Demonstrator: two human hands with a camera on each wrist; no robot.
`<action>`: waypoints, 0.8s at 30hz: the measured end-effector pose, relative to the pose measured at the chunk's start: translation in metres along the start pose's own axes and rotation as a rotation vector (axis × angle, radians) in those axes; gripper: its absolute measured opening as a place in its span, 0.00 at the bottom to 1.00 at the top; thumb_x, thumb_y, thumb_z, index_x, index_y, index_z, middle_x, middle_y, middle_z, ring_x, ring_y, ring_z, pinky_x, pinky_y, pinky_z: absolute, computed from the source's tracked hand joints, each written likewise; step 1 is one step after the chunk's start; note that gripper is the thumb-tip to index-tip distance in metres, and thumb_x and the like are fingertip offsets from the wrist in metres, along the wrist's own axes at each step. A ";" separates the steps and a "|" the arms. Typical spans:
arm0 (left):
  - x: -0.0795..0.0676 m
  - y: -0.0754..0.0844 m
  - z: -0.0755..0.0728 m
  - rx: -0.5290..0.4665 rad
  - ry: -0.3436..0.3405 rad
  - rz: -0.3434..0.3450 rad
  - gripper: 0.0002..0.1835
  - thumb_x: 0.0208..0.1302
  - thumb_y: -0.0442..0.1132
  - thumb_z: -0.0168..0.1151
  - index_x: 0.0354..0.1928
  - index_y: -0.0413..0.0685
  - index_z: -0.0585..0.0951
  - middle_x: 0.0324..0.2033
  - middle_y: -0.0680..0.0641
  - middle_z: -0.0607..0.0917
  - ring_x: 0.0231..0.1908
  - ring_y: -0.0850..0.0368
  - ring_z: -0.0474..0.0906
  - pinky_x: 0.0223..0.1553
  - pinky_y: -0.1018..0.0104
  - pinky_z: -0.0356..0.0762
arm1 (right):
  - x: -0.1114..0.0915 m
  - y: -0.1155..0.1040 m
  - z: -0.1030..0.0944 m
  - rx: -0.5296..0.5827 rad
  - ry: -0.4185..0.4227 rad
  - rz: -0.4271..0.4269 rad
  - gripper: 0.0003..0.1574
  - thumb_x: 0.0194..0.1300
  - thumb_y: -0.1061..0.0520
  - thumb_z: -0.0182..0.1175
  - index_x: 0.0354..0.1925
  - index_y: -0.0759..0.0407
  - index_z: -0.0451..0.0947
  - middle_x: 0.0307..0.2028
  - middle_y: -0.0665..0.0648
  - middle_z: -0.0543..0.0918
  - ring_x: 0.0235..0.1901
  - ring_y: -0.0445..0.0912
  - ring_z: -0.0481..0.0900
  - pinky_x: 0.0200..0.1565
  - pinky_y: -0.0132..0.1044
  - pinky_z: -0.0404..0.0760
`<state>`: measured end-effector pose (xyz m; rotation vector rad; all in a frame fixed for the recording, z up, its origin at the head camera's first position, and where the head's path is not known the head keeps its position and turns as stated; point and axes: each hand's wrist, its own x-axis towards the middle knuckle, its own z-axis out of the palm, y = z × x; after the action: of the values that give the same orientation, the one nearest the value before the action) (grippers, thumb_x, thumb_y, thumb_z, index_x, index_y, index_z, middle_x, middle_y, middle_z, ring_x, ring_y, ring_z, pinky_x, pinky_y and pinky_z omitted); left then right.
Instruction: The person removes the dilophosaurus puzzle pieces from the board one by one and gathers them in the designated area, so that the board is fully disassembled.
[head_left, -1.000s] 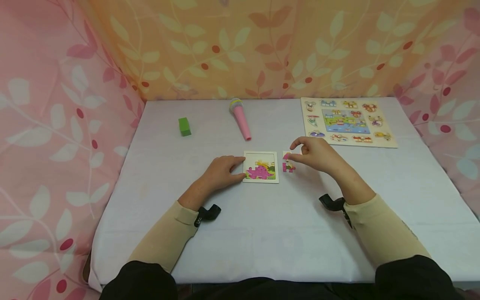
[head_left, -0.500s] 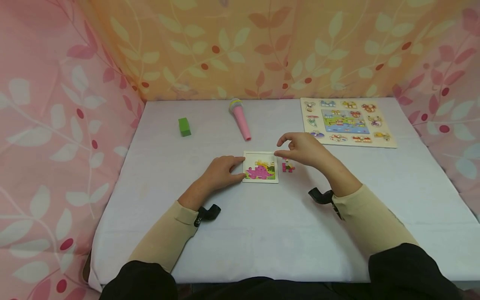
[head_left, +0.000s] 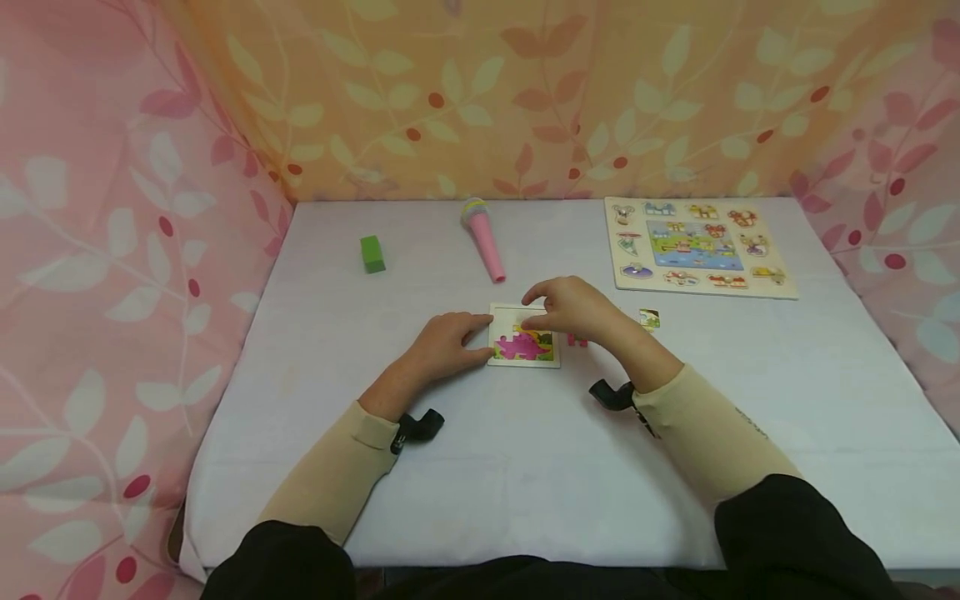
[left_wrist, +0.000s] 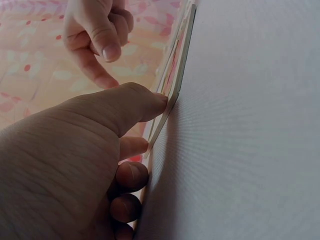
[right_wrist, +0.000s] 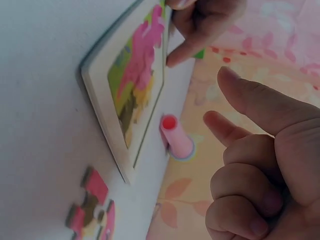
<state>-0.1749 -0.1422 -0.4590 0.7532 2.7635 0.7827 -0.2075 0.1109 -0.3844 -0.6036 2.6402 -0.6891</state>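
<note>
A small jigsaw board [head_left: 522,363] with a pink dinosaur picture lies in front of me; bare white shows along its upper part. My left hand [head_left: 447,346] touches its left edge, thumb and forefinger apart at two spots. In the left wrist view, the left thumb [left_wrist: 145,102] presses on the board's rim. My right hand [head_left: 576,310] hovers over the board's upper right. The right wrist view shows its thumb and forefinger apart with nothing between them, the other fingers curled in. A pink jigsaw piece [right_wrist: 97,186] lies beside the board, partly hidden by this hand in the head view.
Another jigsaw piece [head_left: 649,318] lies right of the right wrist. Behind the board are a pink toy microphone [head_left: 487,242] and a green block [head_left: 372,254]. A larger picture puzzle [head_left: 626,271] lies at the back right. Patterned curtains [head_left: 480,100] enclose the white table [head_left: 480,475].
My right hand has moved left, from over the loose pieces to over the board. The jigsaw piece by the right wrist has come into view. My left hand stays at the board's edge.
</note>
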 end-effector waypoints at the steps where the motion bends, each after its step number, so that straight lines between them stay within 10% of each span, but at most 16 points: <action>1: 0.000 0.000 0.000 0.001 0.000 0.003 0.33 0.68 0.53 0.67 0.71 0.49 0.75 0.32 0.49 0.76 0.42 0.53 0.72 0.52 0.54 0.71 | 0.001 0.000 0.003 0.003 -0.006 0.001 0.29 0.62 0.46 0.74 0.58 0.57 0.84 0.46 0.61 0.85 0.47 0.54 0.80 0.51 0.50 0.77; 8: 0.000 0.000 0.001 0.009 0.010 0.009 0.33 0.67 0.53 0.68 0.71 0.49 0.76 0.42 0.50 0.82 0.48 0.54 0.75 0.59 0.54 0.72 | 0.007 -0.001 0.019 -0.039 -0.069 -0.001 0.28 0.63 0.50 0.72 0.60 0.57 0.83 0.28 0.55 0.79 0.36 0.50 0.75 0.39 0.42 0.73; 24: -0.001 0.002 -0.001 0.010 0.007 0.003 0.33 0.67 0.52 0.67 0.71 0.49 0.76 0.34 0.51 0.77 0.42 0.54 0.71 0.53 0.55 0.72 | 0.010 0.007 0.034 0.008 -0.091 0.068 0.31 0.63 0.49 0.74 0.57 0.62 0.76 0.29 0.56 0.74 0.32 0.50 0.71 0.39 0.42 0.70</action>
<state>-0.1730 -0.1417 -0.4574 0.7582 2.7746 0.7746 -0.2041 0.0985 -0.4183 -0.5279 2.5601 -0.6372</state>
